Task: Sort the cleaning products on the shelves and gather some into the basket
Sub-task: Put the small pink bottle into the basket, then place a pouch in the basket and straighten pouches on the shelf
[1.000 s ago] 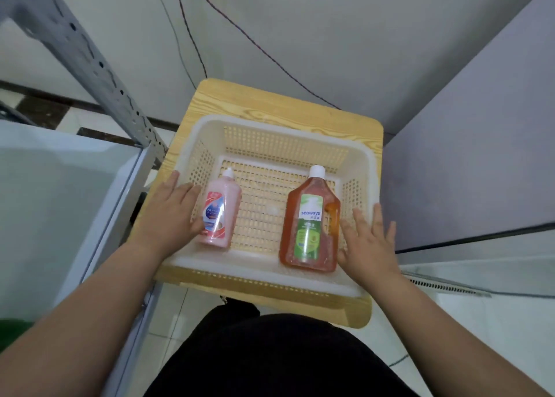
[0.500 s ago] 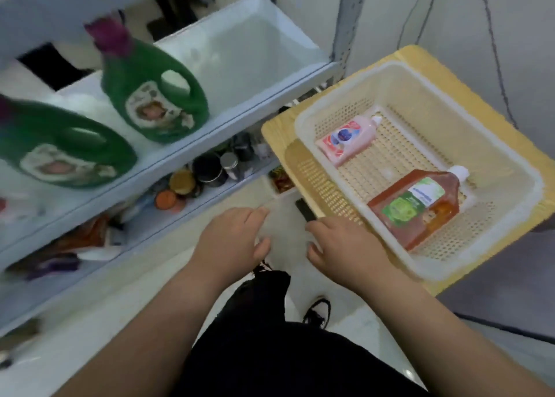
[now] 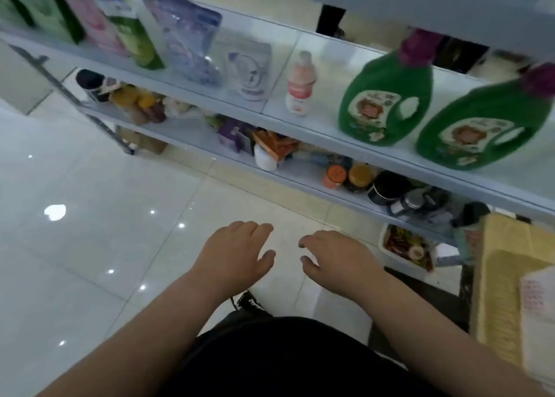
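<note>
Left hand (image 3: 237, 255) and right hand (image 3: 336, 258) hovered empty (fingers loosely curled); green plastic detergent jug (image 3: 387, 96) at one o'clock.

A small pink-and-white plastic bottle (image 3: 300, 84) stands upright on a pale blue metal shelf (image 3: 303, 123), with two green handled plastic jugs (image 3: 387, 96) to its right, a blurred purple refill pouch (image 3: 186, 39) to its left, and below it the left hand (image 3: 237, 255) and right hand (image 3: 336, 258), apart and holding nothing, over the glossy white tiled floor (image 3: 90, 216).
</note>
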Demonstrator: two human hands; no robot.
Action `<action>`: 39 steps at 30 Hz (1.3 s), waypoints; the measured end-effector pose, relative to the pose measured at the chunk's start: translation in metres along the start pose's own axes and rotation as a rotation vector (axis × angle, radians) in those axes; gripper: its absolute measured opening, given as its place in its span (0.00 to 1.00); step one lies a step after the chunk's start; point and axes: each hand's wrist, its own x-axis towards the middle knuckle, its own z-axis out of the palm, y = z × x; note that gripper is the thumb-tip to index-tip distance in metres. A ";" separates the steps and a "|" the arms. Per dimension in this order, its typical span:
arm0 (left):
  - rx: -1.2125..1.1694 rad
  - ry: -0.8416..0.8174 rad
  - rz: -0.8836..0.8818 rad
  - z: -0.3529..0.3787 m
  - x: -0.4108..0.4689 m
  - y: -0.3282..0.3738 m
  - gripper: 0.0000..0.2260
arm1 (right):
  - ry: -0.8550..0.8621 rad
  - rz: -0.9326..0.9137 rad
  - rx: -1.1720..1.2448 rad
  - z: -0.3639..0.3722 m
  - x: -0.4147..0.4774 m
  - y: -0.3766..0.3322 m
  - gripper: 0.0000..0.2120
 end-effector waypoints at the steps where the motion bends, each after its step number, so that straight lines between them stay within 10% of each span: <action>1: -0.012 0.003 -0.051 0.000 -0.011 -0.022 0.23 | -0.024 -0.043 -0.021 -0.001 0.020 -0.018 0.19; 15: -0.223 0.122 -0.618 -0.003 -0.095 -0.213 0.20 | -0.280 -0.482 -0.266 -0.025 0.224 -0.212 0.19; 39: -0.193 0.099 -0.876 -0.138 -0.003 -0.552 0.20 | -0.333 -0.758 -0.290 -0.097 0.597 -0.423 0.19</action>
